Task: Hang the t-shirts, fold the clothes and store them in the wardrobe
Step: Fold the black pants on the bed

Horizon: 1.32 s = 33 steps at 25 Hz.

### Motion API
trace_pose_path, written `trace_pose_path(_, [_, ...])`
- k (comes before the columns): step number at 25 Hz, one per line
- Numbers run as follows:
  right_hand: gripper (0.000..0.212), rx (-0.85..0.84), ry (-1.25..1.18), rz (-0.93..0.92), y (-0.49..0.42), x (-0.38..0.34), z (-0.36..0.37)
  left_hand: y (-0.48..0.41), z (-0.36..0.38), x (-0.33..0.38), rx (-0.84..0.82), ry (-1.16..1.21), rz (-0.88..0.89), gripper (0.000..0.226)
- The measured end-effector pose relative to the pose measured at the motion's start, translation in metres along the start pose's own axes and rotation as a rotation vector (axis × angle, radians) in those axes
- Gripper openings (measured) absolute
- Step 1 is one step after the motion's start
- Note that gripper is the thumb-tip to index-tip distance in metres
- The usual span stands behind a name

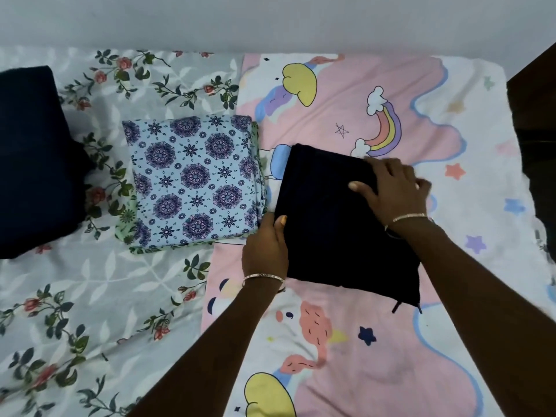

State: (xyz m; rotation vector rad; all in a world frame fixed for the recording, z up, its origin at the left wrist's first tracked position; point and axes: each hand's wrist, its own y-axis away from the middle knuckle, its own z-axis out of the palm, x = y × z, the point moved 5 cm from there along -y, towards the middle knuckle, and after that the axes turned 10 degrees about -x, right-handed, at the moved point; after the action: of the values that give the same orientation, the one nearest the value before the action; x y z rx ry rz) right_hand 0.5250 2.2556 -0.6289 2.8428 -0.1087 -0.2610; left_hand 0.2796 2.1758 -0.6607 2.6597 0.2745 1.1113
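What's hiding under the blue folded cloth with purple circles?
A green flowery cloth peeks out at the edges of the blue folded cloth. The rest is covered, so its kind cannot be told.

Bed [496,85]: fills the view; the wall [270,19] stands behind its far edge.
Left sheet [75,296]: covers the bed's left half.
Right sheet [361,356]: covers the right half, meeting the left sheet down the middle.
Cushion [33,161]: far left, on the left sheet.
Folded stack [192,182]: right of the cushion, apart from it, its right edge over the seam.
Folded garment [331,221]: on the right sheet, just right of the folded stack.
Left hand [266,248]: at the garment's left edge, thumb on top.
Right hand [394,188]: flat on the garment's far right corner.
Furniture [538,130]: beside the bed, at the right.
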Motion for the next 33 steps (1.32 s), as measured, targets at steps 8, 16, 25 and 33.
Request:
trace_pose_path(8, [0.062, 0.111, -0.469, 0.276, 0.085, 0.02, 0.013, 0.065, -0.017, -0.019, 0.148, 0.174, 0.076, 0.031])
trace_pose_path(16, [0.066, 0.268, -0.545, 0.395, 0.205, 0.006, 0.061, 0.084, -0.006, -0.038, 0.129, 0.067, 0.061, 0.024])
trace_pose_path(25, [0.029, 0.048, -0.606, 0.588, 0.18, 0.043, 0.047, 0.068, -0.017, -0.024, 0.053, -0.578, 0.195, 0.016])
trace_pose_path(33, [0.045, 0.536, -0.6, 0.604, 0.206, -0.056, 0.026, 0.076, -0.077, -0.055, 0.21, -0.004, -0.039, 0.028])
